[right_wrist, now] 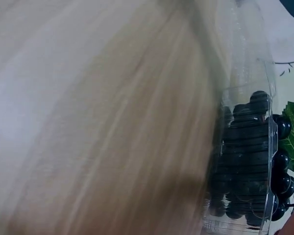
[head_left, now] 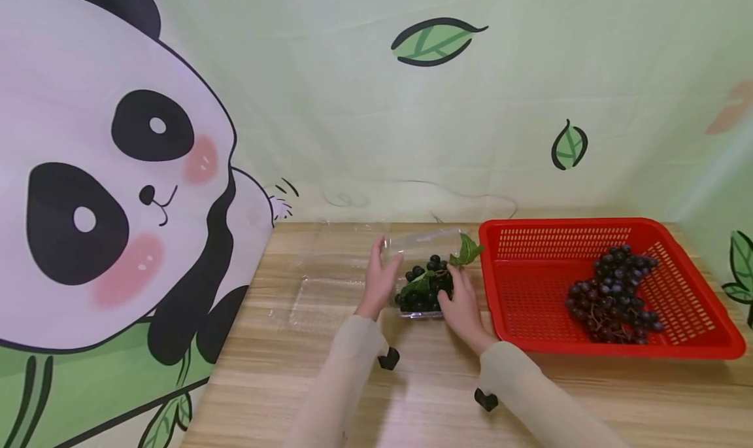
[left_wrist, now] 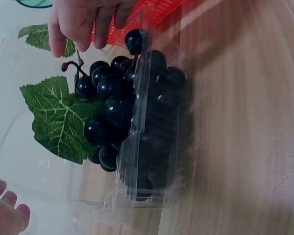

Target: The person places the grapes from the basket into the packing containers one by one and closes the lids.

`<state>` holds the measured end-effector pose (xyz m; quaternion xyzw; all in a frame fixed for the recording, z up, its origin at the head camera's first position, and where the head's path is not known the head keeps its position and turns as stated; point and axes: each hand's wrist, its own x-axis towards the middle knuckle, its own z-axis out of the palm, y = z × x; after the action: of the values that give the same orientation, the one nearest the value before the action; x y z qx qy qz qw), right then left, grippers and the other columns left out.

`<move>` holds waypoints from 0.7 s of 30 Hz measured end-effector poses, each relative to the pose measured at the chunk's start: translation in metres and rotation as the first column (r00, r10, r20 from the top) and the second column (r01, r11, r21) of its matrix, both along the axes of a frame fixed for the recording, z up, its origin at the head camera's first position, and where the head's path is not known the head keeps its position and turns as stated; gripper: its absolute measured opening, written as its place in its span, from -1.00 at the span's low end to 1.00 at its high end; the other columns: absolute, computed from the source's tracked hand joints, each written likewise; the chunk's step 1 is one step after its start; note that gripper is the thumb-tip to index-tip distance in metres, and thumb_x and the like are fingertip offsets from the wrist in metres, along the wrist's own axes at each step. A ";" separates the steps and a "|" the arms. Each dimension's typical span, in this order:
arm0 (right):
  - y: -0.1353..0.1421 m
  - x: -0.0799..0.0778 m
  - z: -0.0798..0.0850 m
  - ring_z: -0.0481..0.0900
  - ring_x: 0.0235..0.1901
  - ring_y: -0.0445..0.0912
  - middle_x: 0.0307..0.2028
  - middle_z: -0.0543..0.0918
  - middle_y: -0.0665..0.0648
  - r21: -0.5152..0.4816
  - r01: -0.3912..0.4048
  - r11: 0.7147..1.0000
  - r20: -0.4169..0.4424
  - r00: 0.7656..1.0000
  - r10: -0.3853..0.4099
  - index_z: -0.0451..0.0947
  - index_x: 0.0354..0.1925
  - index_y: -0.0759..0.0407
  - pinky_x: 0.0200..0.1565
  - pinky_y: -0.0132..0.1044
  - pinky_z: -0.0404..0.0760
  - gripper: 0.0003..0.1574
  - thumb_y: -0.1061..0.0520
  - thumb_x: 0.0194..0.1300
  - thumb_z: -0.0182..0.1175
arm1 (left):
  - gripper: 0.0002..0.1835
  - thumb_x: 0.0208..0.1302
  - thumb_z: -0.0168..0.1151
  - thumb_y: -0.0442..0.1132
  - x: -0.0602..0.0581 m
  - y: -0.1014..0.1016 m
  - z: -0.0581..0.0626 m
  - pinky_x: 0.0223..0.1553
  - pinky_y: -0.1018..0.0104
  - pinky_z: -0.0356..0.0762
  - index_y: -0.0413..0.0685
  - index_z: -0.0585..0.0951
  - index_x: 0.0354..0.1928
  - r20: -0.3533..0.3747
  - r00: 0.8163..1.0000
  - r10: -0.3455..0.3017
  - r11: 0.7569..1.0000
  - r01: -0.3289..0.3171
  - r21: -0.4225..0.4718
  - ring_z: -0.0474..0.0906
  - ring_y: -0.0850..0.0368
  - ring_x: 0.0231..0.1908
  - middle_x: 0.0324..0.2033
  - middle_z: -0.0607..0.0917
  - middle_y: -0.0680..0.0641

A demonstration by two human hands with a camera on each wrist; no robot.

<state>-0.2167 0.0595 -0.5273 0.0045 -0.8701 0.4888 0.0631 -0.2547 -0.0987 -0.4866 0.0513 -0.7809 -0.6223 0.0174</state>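
A clear plastic clamshell box [head_left: 420, 314] holds a bunch of dark grapes [left_wrist: 118, 110] with green leaves [left_wrist: 61, 117] and a curled stem. My left hand [head_left: 380, 279] stands by the box's left side, its fingers loosely extended and gripping nothing. My right hand [head_left: 461, 303] is over the right side of the bunch, beside a second leaf [head_left: 467, 250]. In the left wrist view its fingers [left_wrist: 102, 29] reach down close to the stem, without visibly curling round it; whether they touch it is unclear. Through the box wall in the right wrist view, grapes [right_wrist: 242, 161] press together.
A red plastic basket [head_left: 523, 304] stands on the right, with more dark grapes [head_left: 618, 297] in its right half. Another clear, see-through plastic box [head_left: 326, 297] lies open on the left. Behind the wooden table [head_left: 435, 396] hangs a panda-print cloth [head_left: 353, 108].
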 end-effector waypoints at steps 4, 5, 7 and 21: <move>-0.004 -0.010 0.000 0.14 0.23 0.11 0.23 0.18 0.28 0.002 -0.005 1.000 0.029 1.000 0.005 0.10 0.26 0.22 0.24 0.03 0.16 -0.31 0.27 0.15 -0.01 | -0.27 0.14 0.06 -0.05 -0.007 -0.002 -0.001 0.29 -0.07 -0.07 0.16 0.01 0.33 0.027 1.000 -0.009 1.000 0.008 0.022 -0.05 -0.01 0.33 0.34 0.07 0.00; -0.005 -0.012 0.000 0.16 0.22 0.11 0.21 0.21 0.28 0.003 0.001 1.000 0.035 0.999 -0.001 0.11 0.26 0.22 0.24 0.02 0.18 -0.32 0.26 0.16 -0.02 | -0.27 0.14 0.07 -0.05 -0.008 -0.003 -0.002 0.30 -0.06 -0.07 0.16 0.01 0.33 0.038 0.999 -0.010 1.000 0.009 0.025 -0.05 0.00 0.33 0.34 0.07 0.00; -0.007 -0.015 -0.001 0.17 0.22 0.12 0.20 0.23 0.29 0.015 0.019 1.000 0.038 0.999 -0.019 0.13 0.25 0.23 0.24 0.02 0.17 -0.36 0.25 0.18 -0.03 | -0.25 0.13 0.07 -0.05 -0.011 -0.004 -0.004 0.30 -0.04 -0.06 0.14 0.00 0.34 0.047 0.999 -0.014 0.999 0.012 0.032 -0.05 0.01 0.33 0.34 0.06 0.00; -0.015 -0.023 -0.003 0.35 0.02 0.16 0.04 0.37 0.34 -0.049 0.213 0.976 0.046 0.976 -0.211 0.16 0.10 0.27 0.05 0.01 0.35 -0.55 0.18 0.26 -0.11 | -0.22 0.12 0.06 -0.02 -0.022 -0.006 -0.013 0.29 -0.05 -0.05 0.17 -0.04 0.35 0.101 0.995 -0.025 0.999 0.023 0.023 -0.05 -0.01 0.33 0.35 0.05 -0.02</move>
<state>-0.2399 0.0443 -0.5304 -0.1002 -0.8532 0.5026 0.0973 -0.2766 -0.1042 -0.4992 0.0738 -0.7744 -0.6277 -0.0303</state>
